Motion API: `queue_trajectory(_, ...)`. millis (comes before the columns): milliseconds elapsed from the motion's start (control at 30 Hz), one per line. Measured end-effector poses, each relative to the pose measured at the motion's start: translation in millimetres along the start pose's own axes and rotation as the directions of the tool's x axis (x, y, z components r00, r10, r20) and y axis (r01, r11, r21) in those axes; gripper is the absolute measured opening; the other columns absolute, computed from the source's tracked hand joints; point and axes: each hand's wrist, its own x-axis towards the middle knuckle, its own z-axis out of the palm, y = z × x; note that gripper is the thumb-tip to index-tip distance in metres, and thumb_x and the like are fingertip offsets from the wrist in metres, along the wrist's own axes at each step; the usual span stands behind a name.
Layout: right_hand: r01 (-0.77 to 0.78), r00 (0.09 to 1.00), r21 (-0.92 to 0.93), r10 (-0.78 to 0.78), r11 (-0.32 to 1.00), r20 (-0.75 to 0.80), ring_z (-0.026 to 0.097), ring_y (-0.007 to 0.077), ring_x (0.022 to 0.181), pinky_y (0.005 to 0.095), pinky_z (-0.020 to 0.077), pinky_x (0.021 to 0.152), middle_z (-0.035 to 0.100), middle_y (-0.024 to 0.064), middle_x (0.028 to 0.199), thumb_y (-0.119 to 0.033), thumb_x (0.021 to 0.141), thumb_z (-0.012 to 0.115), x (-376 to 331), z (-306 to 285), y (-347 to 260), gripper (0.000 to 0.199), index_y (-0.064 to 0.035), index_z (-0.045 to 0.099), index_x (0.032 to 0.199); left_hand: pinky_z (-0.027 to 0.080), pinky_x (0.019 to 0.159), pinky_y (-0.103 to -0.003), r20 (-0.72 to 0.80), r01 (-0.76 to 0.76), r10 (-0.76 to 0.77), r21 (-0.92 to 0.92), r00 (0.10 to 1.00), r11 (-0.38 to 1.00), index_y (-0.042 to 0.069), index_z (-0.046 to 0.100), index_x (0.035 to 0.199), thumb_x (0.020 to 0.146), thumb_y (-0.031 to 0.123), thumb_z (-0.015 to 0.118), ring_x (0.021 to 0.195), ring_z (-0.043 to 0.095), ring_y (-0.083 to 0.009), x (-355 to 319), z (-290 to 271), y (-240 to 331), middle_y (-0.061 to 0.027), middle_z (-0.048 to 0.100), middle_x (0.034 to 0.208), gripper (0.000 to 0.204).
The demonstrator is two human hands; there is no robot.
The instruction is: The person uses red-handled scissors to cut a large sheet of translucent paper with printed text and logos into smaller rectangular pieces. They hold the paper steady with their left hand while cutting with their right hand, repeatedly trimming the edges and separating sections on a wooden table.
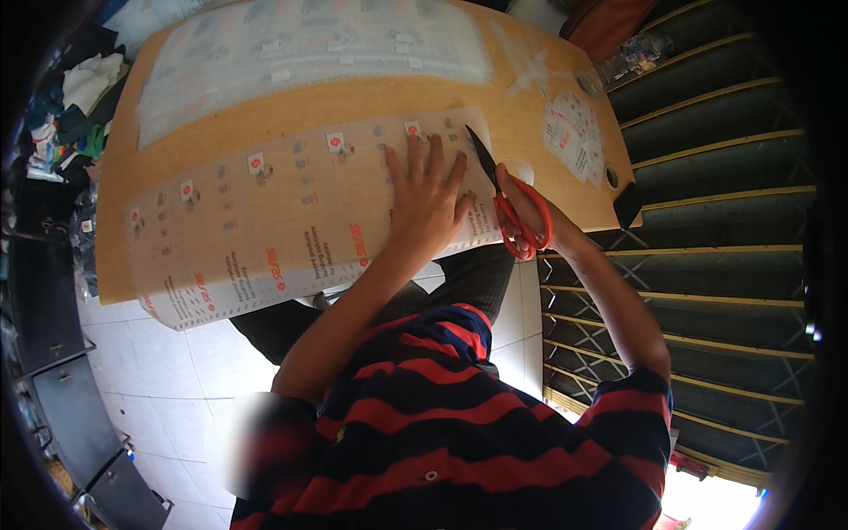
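A long translucent printed sheet (291,199) lies across the near part of the wooden table, its front edge hanging a little over the table's edge. My left hand (426,199) rests flat on its right part, fingers spread. My right hand (521,208) grips red-handled scissors (541,231) at the sheet's right end. Their dark blades point away from me, beside the sheet's right edge; whether they touch it I cannot tell. Small white squares and red and dark print repeat along the sheet.
Another stack of translucent sheets (309,49) covers the far side of the wooden table (115,230). Cut printed pieces (574,137) lie at the right, near a round hole. A folding metal gate (707,203) stands beyond the table's right edge; cloths (93,79) are heaped at the left.
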Motion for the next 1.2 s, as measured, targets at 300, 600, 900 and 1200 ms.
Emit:
queue_trajectory(300, 0.023, 1.000, -0.010, -0.023, 1.000, -0.001, 0.049, 0.0160, 0.036, 0.0294, 0.0391, 0.033, 0.047, 0.0049, 0.049, -0.080, 0.095, 0.034, 19, -6, 0, 0.082, -0.0015, 0.058, 0.085, 0.018, 0.111, -0.075, -0.001, -0.007, 0.007, 0.017, 1.000, 1.000, 0.014, 0.055, 0.143, 0.092, 0.046, 0.065, 0.145, 0.025, -0.0511, -1, 2, 0, -0.0251, 0.039, 0.153, 0.062)
queue_trajectory(600, 0.018, 0.996, -0.025, -0.020, 1.000, -0.085, 0.048, 0.0167, 0.035, 0.0300, 0.0361, 0.032, 0.047, 0.0044, 0.049, -0.082, 0.093, 0.033, 41, -8, -3, 0.085, -0.0028, 0.058, 0.074, 0.020, 0.110, -0.075, 0.001, -0.027, 0.027, 0.030, 1.000, 0.999, 0.014, 0.055, 0.142, 0.092, 0.046, 0.065, 0.143, 0.028, -0.0521, 1, -1, 0, -0.0253, 0.039, 0.152, 0.060)
queue_trajectory(900, 0.125, 0.992, 0.022, -0.125, 0.992, -0.008, 0.047, 0.0178, 0.034, 0.0298, 0.0356, 0.033, 0.044, 0.0047, 0.045, -0.081, 0.094, 0.033, 51, -10, -11, 0.085, -0.0037, 0.058, 0.068, 0.021, 0.110, -0.075, 0.011, -0.023, 0.022, 0.044, 1.000, 0.999, 0.014, 0.054, 0.143, 0.094, 0.046, 0.062, 0.143, 0.029, -0.0513, 1, 0, -1, -0.0241, 0.039, 0.152, 0.059)
queue_trajectory(1200, 0.216, 0.972, -0.095, -0.223, 0.972, -0.071, 0.054, 0.0144, 0.037, 0.0297, 0.0430, 0.037, 0.050, 0.0052, 0.044, -0.078, 0.095, 0.038, 30, -5, -3, 0.083, -0.0033, 0.056, 0.064, 0.020, 0.109, -0.076, 0.017, -0.051, 0.050, 0.069, 0.999, 0.996, 0.016, 0.054, 0.144, 0.091, 0.045, 0.065, 0.143, 0.029, -0.0511, 0, -1, -7, -0.0235, 0.040, 0.152, 0.061)
